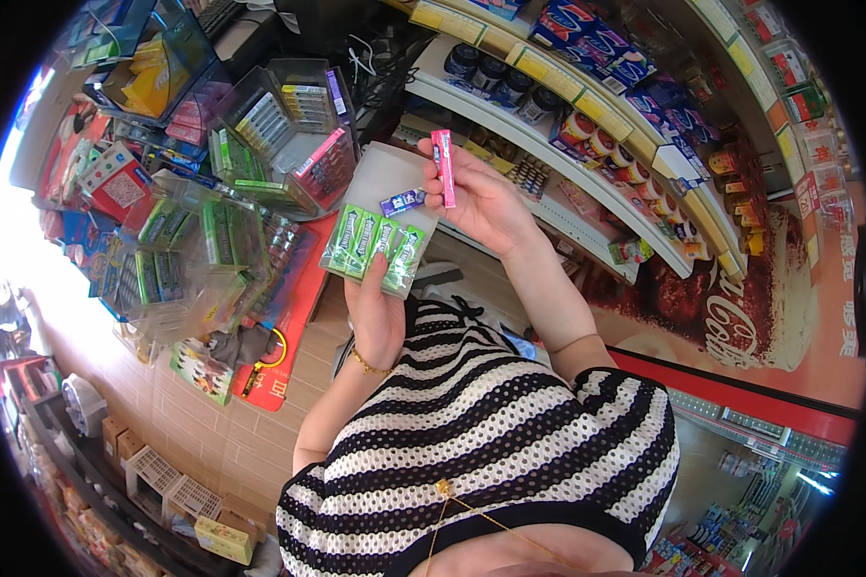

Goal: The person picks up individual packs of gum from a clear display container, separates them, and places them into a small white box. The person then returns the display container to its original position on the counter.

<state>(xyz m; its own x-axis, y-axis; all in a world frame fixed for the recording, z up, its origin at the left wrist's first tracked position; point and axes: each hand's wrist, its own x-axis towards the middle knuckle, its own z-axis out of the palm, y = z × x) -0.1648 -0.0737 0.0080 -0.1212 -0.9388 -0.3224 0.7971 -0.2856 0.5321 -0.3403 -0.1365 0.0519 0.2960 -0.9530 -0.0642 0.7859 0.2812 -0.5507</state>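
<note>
In my left hand (377,310) is a shallow clear plastic tray (390,167), held from below with the thumb over its front. Several green packs of Doublemint chewing gum (372,241) stand side by side at the tray's near end. Across the tray, just beyond them, lies one dark blue gum pack (403,203). My right hand (476,187) holds a slim pink gum pack (443,169) upright between thumb and fingers, over the tray's right edge.
A multi-compartment clear display (289,155) with gum packs stands left of the tray. Nearer me is another clear rack (187,267) with green packs. A magnifying glass (280,350) lies on a red mat (270,389). Stocked shelves (548,137) rise at the right.
</note>
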